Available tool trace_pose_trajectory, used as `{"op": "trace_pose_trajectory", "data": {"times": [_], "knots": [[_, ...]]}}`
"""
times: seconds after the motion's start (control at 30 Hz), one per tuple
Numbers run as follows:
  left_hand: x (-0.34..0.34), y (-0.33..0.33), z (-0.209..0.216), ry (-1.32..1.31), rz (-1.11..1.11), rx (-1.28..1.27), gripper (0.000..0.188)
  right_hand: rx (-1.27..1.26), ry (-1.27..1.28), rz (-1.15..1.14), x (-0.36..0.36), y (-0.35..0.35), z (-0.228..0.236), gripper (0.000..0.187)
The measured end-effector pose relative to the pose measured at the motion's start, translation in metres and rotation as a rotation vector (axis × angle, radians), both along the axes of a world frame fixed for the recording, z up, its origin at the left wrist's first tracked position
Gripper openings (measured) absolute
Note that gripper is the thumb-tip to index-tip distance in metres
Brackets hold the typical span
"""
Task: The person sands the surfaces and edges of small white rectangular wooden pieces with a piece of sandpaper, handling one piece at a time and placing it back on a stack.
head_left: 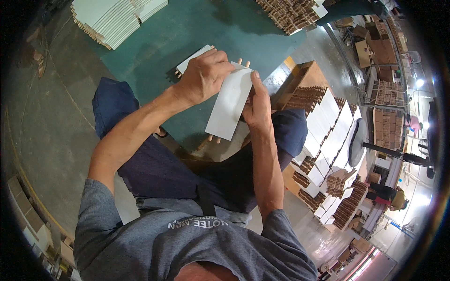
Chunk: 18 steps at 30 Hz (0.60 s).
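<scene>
Both your hands grasp the flat white rectangular wooden panel (229, 105), left hand (202, 77) over its far end, right hand (257, 105) along its right edge.

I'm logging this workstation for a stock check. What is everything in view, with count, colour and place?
White panel: one, white, held in both hands, wooden pegs sticking out at its ends.
Second panel: one, white, on the mat under the left hand.
Mat: one, dark green, on the floor ahead.
Panel stack: one, white, upper left.
Panel rows: several, white with brown ends, on the right.
Cardboard boxes: several, brown, far right.
Left hand: gripping the panel's top.
Right hand: on its right edge.
</scene>
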<state>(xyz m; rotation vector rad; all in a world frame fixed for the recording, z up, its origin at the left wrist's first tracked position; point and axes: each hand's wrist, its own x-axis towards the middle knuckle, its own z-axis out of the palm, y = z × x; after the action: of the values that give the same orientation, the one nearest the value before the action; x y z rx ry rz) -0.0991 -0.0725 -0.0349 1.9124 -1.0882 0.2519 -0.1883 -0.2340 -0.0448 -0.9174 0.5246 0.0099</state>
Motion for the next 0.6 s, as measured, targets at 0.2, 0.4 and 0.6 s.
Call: {"op": "trace_pose_trajectory", "data": {"times": [0.2,0.4,0.6], "knots": [[-0.014,0.002,-0.009,-0.046,-0.343,0.058,0.01,0.086,-0.002,-0.061,0.001,-0.014,-0.019,0.043],[-0.031,0.006,0.02,0.11,-0.318,-0.162,0.013,-0.076,-0.055,-0.081,0.008,-0.032,-0.039,0.04],[-0.015,-0.001,0.017,0.079,-0.177,-0.27,0.01,-1.885,-0.093,0.374,0.036,-0.035,-0.184,0.04]]}}
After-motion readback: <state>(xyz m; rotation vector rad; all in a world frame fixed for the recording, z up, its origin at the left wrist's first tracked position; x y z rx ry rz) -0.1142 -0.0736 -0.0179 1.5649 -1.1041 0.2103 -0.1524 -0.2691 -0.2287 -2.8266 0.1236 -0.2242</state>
